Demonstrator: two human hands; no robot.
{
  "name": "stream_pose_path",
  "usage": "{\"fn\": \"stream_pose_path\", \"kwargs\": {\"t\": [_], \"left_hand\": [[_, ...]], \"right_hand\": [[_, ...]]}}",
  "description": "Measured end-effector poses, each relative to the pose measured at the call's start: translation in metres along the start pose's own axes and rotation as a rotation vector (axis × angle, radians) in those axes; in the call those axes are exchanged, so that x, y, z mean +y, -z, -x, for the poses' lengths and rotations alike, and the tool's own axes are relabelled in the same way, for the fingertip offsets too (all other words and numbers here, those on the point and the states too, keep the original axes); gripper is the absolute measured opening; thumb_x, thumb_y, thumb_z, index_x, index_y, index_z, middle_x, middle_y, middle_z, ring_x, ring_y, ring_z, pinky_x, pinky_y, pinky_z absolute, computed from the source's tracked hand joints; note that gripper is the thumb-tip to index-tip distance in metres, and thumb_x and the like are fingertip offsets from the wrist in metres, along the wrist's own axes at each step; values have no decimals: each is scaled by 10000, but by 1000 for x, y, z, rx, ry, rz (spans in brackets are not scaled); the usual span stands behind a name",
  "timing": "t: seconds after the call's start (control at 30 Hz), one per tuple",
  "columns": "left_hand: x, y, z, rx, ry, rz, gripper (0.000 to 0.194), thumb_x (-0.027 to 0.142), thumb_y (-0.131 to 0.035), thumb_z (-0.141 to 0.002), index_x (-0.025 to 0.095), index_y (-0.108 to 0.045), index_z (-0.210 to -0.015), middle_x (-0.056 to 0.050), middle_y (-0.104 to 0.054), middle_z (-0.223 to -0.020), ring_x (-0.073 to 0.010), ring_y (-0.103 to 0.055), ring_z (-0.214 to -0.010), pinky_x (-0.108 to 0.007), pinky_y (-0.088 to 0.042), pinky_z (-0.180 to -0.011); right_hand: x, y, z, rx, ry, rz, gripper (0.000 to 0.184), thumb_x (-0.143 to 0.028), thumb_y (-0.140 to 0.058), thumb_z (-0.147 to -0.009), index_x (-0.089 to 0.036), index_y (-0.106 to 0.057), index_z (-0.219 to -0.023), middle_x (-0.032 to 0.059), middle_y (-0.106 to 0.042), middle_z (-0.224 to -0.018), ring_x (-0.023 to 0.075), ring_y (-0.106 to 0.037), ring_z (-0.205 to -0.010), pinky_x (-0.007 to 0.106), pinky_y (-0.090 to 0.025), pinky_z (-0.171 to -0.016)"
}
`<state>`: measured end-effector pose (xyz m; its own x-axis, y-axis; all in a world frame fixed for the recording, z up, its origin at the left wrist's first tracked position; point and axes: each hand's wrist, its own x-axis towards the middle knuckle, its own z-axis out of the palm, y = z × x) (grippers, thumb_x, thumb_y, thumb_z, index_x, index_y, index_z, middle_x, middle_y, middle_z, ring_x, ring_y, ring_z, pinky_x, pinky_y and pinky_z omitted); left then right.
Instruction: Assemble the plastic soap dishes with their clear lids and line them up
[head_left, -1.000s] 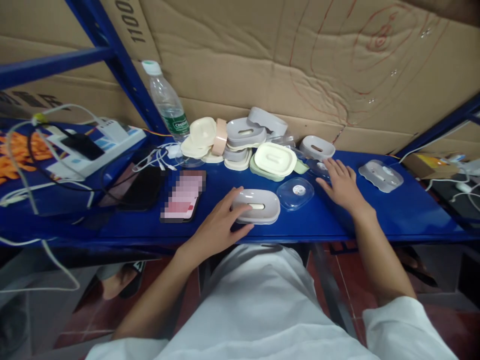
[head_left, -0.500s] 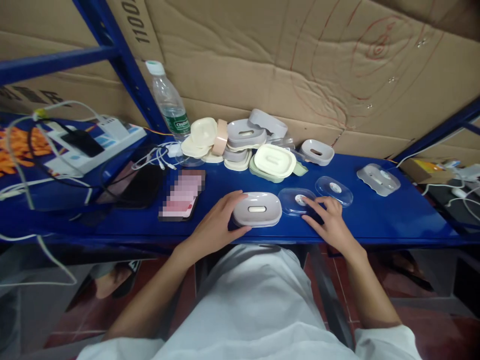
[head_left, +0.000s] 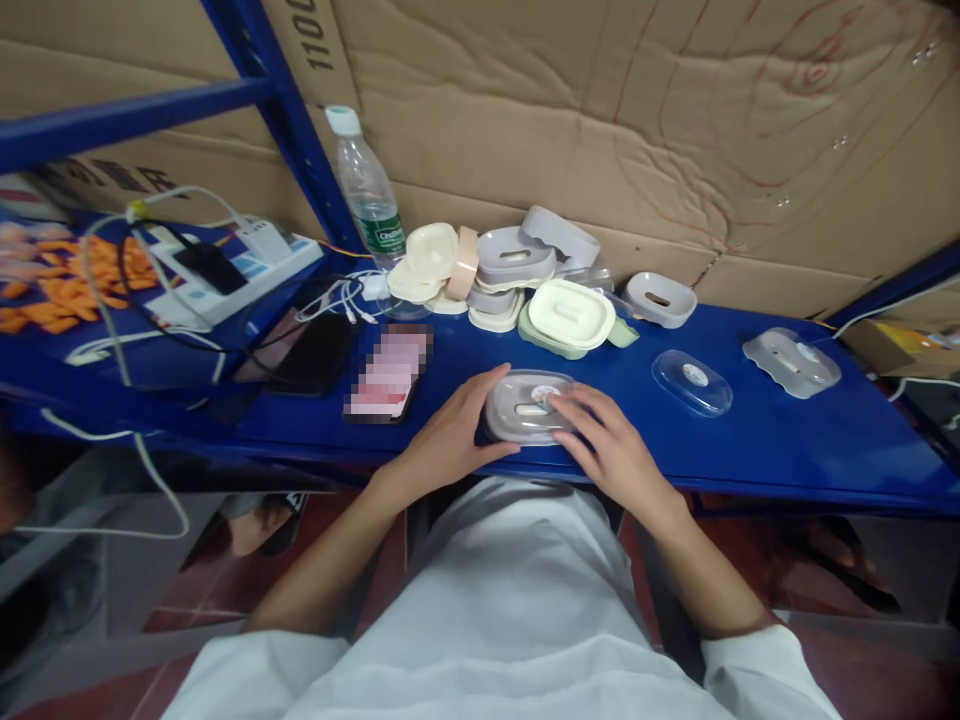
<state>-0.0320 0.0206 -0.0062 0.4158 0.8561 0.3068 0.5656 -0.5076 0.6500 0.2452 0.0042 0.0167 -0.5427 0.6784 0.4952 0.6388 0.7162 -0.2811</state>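
A grey oval soap dish [head_left: 517,438] with a pale insert in its middle slot lies near the table's front edge. My left hand [head_left: 450,430] grips its left end between thumb and fingers. Over the dish lies a clear plastic lid [head_left: 525,380] with a round white sticker. My right hand [head_left: 611,440] holds this lid by its right end, fingertips by the sticker. Whether the lid is fully seated I cannot tell. Another clear lid [head_left: 679,382] rests flat to the right, and a grey dish under a clear lid [head_left: 791,362] sits farther right.
Behind the hands is a pile of cream, green and grey dish parts [head_left: 574,315], with a grey dish [head_left: 660,300] beside it. At left are a phone [head_left: 390,372], a water bottle [head_left: 367,190], cables and a power strip [head_left: 240,285]. Cardboard [head_left: 525,110] walls the back.
My right hand has brought the nearer clear lid leftward from the table onto the grey soap dish. My left hand keeps its grip on the dish. The camera view has shifted slightly.
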Motion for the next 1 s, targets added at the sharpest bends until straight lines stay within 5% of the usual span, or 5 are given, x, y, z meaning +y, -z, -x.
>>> {"fn": "stream_pose_path", "kwargs": {"t": [0.33,0.67,0.77,0.9,1.0], "left_hand": [[-3,7,-2,-37,4,40,892,418,-845,-886,337,-366,-1634,-110,-482,-1607,-322,-473,-1513,-497,-418,-1265],[4,8,0,-120,-21,-85,1131,507,-866,-857,332,-149,-1715,-136,-409,-1712,-361,-455,-1541,-534,-374,-1262],[8,10,1,-143,-36,-121,980,486,-781,-940,336,-194,-1710,-116,-428,-1706,-341,-460,-1537,-518,-373,-1250],[7,9,1,-169,-54,-184,741,472,-668,-1021,357,-333,-1672,-85,-454,-1690,-334,-491,-1494,-513,-396,-1216],[3,6,0,-169,-104,-217,621,482,-640,-1039,335,-456,-1614,-86,-521,-1633,-321,-516,-1462,-514,-389,-1219]], "right_hand": [[-2,-3,-15,-176,106,63,538,-291,-539,-1097,-333,-457,-1628,110,-553,-1600,314,-389,-1595,631,-333,-1304],[17,6,16,-18,63,-15,666,-343,-666,-1031,-412,-421,-1646,98,-552,-1556,363,-463,-1537,623,-489,-1214],[45,44,47,186,-97,156,660,-367,-711,-999,-426,-476,-1613,96,-588,-1527,366,-572,-1435,623,-496,-1196],[123,103,88,439,-393,461,605,-528,-716,-972,-279,-627,-1516,165,-646,-1459,350,-626,-1364,489,-495,-1187],[188,127,109,431,-511,564,650,-649,-663,-958,-193,-705,-1419,233,-681,-1390,373,-651,-1323,452,-504,-1143]]}}
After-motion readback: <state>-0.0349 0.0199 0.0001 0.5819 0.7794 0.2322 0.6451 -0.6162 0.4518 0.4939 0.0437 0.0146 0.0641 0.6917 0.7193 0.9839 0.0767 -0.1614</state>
